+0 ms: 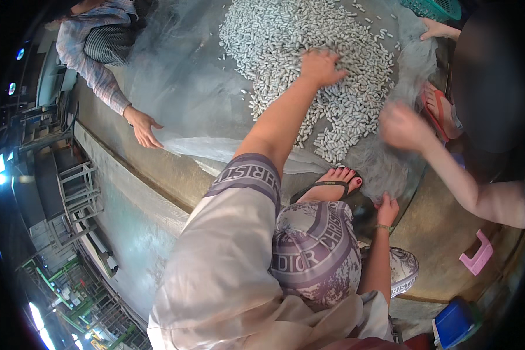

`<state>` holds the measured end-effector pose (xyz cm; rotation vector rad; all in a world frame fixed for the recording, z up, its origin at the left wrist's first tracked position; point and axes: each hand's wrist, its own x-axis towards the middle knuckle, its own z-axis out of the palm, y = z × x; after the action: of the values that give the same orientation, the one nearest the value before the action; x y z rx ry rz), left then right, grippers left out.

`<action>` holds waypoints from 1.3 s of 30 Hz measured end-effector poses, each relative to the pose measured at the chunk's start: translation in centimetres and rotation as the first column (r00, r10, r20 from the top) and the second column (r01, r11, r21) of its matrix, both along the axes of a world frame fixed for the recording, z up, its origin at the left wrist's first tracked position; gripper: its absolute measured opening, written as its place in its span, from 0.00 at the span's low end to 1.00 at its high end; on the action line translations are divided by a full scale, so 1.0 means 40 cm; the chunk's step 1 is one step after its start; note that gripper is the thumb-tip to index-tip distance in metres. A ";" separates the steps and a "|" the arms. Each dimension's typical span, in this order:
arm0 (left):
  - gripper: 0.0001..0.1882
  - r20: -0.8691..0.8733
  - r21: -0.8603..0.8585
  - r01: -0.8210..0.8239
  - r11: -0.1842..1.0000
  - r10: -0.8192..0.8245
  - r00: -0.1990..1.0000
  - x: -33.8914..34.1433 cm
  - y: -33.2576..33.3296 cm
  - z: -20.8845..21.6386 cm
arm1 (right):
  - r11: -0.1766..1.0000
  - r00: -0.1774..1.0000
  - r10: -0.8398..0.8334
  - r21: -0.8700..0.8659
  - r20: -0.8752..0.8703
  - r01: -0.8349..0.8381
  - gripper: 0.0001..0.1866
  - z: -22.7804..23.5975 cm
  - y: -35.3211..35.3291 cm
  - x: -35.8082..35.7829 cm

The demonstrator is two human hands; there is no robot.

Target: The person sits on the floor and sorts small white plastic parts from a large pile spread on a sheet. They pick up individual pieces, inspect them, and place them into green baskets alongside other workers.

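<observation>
A wide heap of small, pale grey-white oblong pieces [356,111] lies on a fine, see-through netting [175,76] spread over the floor; I cannot tell what the pieces are. My left hand [322,67] rests on the heap with its fingers spread, slightly blurred. Down beside my sandalled foot [328,185], my right hand [387,210], with a band at its wrist, has its fingers closed on the gathered edge of the netting. A co-worker's blurred hand [403,127] is over the netting just right of the heap.
Another person's hand [143,126] reaches toward the netting's left edge. At the upper right, a hand [440,29] touches the netting near a teal basket [431,7]. A pink plastic piece [477,254] and a blue container [454,322] are at right. A low ledge [134,172] runs along the left.
</observation>
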<state>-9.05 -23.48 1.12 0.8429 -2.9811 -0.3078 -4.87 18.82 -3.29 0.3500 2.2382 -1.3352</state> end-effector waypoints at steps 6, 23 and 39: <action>0.25 0.151 0.043 0.379 0.925 -0.381 0.912 0.130 0.151 0.006 | 0.993 0.996 -0.072 -0.086 0.051 0.077 0.14 -0.020 0.031 -0.005; 0.14 0.065 -0.247 -0.062 0.967 0.080 0.995 0.155 -0.134 0.049 | 0.955 0.917 -0.240 -0.095 0.320 0.283 0.14 0.011 -0.010 -0.017; 0.35 -0.059 0.197 0.336 0.921 -0.331 0.942 0.506 0.319 0.056 | 0.913 0.976 0.054 -0.406 0.213 0.038 0.19 0.145 -0.137 -0.022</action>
<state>11.18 -10.72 3.35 0.3257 -3.0972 -0.6392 -5.75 13.33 2.51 0.3160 1.7234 -1.6291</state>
